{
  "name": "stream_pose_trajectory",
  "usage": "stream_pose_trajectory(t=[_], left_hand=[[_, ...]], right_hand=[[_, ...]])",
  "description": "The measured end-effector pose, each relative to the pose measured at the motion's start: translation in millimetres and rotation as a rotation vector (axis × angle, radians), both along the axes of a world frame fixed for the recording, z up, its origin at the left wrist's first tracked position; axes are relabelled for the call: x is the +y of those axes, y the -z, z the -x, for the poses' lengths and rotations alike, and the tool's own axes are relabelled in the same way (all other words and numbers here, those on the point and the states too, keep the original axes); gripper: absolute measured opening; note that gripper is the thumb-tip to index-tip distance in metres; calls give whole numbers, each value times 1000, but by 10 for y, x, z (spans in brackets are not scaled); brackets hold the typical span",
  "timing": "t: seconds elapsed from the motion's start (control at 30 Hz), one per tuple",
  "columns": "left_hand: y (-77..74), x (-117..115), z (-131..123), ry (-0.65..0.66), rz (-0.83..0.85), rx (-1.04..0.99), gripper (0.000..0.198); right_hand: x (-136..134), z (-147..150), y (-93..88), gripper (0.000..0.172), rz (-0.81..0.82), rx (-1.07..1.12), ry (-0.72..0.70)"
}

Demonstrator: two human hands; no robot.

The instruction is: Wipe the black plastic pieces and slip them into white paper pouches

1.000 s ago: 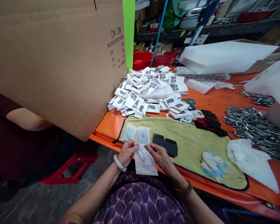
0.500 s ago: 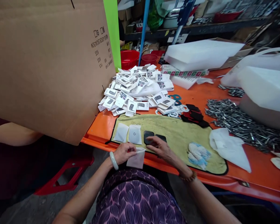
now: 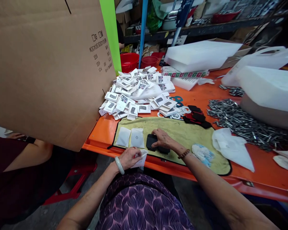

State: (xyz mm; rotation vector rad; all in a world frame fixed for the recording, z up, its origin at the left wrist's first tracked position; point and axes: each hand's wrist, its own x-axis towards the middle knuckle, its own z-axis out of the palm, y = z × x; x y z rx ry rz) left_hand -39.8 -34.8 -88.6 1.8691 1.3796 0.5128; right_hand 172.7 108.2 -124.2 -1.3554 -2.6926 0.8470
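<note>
My left hand (image 3: 130,157) is closed on a small white plastic pouch (image 3: 140,160) at the near edge of the orange table (image 3: 103,127). My right hand (image 3: 163,139) rests on black flat pads (image 3: 151,141) lying on a yellow-green cloth (image 3: 182,134), its fingers curled over them. Two more white pouches (image 3: 131,137) lie flat on the cloth's left end.
A big cardboard box (image 3: 45,64) leans at the left, with another person's arm (image 3: 31,153) under it. A heap of white packaged cards (image 3: 136,92) lies beyond the cloth. More black pads (image 3: 196,116), a pile of metal parts (image 3: 242,123), white bags (image 3: 230,147) and red baskets (image 3: 129,60) are around.
My right hand let go of the pouch and moved right onto the black pads. My left hand kept the pouch and lowered it to the table edge. The view shifted right.
</note>
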Motion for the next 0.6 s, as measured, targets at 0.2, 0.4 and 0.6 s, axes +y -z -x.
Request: stream_pose_trajectory(t=[0.2, 0.4, 0.6], left_hand=[[24, -13, 34, -56, -20, -136, 8], [-68, 4, -10, -36, -54, -290, 11], [-191, 1, -70, -131, -125, -388, 17]], right_hand=[[-150, -83, -102, 23, 149, 475, 209], [-435, 21, -447, 41, 499, 1075, 370], [-607, 117, -579, 39, 625, 1112, 285]])
